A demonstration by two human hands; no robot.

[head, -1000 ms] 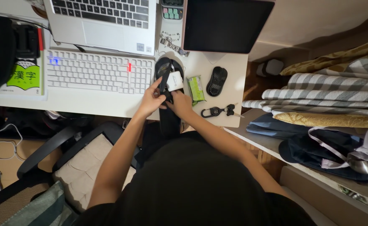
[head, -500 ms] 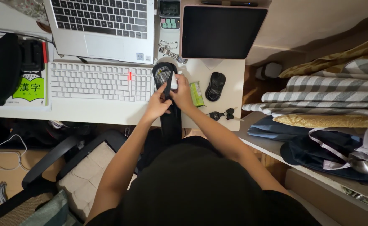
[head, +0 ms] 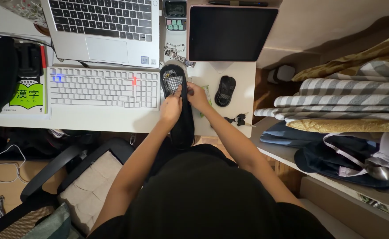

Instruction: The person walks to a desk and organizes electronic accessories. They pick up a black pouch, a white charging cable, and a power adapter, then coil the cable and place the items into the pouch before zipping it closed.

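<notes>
Head view: long black mesh pouch (head: pixel 180 106) pinched in left hand (head: pixel 171 107) and right hand (head: pixel 198 95) grip.

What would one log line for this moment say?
left hand: grips black slipper | right hand: on slipper | white keyboard beside

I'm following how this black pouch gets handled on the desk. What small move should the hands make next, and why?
Probably hold the long black pouch steady with the left hand while the right hand works at its mesh top end. Both hands are pinching it near that end, and its lower part hangs off the desk edge, so it could slide.
</notes>
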